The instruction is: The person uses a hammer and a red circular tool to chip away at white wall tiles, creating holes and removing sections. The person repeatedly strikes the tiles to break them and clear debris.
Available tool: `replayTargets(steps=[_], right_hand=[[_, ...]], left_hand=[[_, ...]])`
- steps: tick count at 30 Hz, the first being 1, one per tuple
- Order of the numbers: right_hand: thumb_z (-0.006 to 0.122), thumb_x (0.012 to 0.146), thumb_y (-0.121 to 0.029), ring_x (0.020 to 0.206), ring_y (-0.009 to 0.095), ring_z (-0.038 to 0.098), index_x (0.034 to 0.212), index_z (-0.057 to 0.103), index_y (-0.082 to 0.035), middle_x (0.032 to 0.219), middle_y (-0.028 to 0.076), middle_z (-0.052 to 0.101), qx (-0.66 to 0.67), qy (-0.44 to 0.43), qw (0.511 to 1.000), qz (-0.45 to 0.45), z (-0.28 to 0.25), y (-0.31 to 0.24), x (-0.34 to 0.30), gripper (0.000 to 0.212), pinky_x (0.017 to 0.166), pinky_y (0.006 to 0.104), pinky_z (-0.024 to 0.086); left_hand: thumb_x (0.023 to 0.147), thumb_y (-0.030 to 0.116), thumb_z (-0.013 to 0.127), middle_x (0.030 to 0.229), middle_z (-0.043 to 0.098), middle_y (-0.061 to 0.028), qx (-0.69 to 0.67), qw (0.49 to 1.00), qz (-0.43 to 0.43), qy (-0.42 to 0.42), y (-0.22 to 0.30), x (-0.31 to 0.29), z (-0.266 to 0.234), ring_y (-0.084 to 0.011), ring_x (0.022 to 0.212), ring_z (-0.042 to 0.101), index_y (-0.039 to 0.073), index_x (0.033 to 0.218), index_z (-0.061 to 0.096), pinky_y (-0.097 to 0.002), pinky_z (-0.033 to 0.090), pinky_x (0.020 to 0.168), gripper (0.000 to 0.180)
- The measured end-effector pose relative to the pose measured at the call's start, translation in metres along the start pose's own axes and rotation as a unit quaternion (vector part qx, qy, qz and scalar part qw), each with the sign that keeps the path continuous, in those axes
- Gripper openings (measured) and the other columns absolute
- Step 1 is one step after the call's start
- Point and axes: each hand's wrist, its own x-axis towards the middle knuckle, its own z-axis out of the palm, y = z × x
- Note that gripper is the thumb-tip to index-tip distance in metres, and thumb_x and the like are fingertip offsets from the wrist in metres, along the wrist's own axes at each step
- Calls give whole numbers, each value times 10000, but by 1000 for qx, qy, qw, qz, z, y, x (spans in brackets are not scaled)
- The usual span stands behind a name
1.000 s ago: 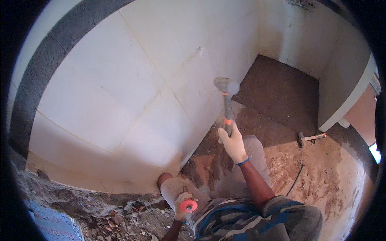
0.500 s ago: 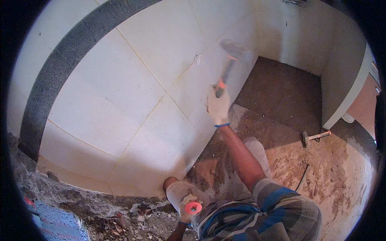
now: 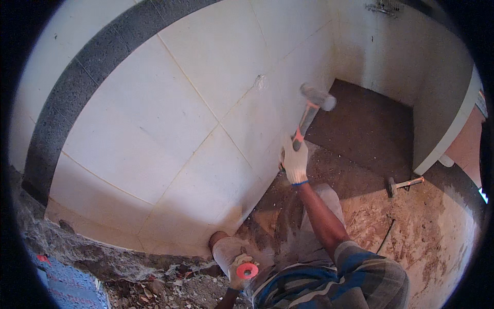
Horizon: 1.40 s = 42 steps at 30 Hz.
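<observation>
My right hand (image 3: 295, 164), in a white knit glove with a blue cuff, is closed around the handle of a hammer (image 3: 318, 97). Its heavy head is raised in front of the white tiled wall (image 3: 175, 108), apart from it and slightly blurred. Low beside my knee, my left hand (image 3: 236, 273), also gloved, grips what looks like a chisel (image 3: 247, 271) with a round red hand guard. I see the chisel end-on, so its blade is hidden. A chipped spot (image 3: 261, 81) marks the tiles higher up.
On the dirty floor to the right lie a second hammer (image 3: 406, 183) and a thin dark bar (image 3: 387, 236). Broken rubble (image 3: 170, 293) and a blue sheet (image 3: 77, 288) are at the lower left. A pale partition (image 3: 445, 113) stands on the right.
The hammer in my right hand has moved down and to the right, away from the wall. My left hand keeps the chisel nearly in place. The view has shifted slightly.
</observation>
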Motion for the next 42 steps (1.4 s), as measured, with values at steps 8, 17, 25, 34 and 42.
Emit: replayTargets(steps=[8,17,25,34,42], right_hand=[[707,1051,-262,468,128,523,902,529,-105,662,-3,528,-102,-46,989,91,60,-10,64,281,392,339,385],[733,1017,-345,472,123,537,905,579,-82,655,-4,571,-42,-21,999,7,24,-19,59,325,421,334,432],[712,1029,-341,433,166,520,816,542,-97,631,22,547,-144,-48,986,72,59,2,79,366,381,373,397],[717,1019,-340,459,165,548,892,576,-73,661,16,557,-15,-14,1000,-11,48,-4,63,328,400,366,437],[702,1030,-259,472,142,538,912,577,-79,662,6,562,-263,-62,959,78,29,-11,77,249,431,348,435]], left_hand=[[1017,134,662,1368,722,-123,59,997,43,-3,10,8,11,-277,1239,710,-4,1307,722,-403,543,1111,327],[807,199,922,1300,746,-116,108,991,65,42,32,7,30,-236,1164,747,81,1284,738,-387,602,988,524],[768,223,947,1292,753,-130,358,916,178,18,41,9,23,-327,1165,755,124,1173,774,-402,599,972,451],[780,205,949,1267,763,-121,233,968,68,67,19,8,27,-298,1157,759,117,1176,768,-404,599,962,444],[932,230,794,1340,723,-127,409,893,189,8,61,-5,35,-312,1262,693,68,1345,686,-444,545,1083,457]])
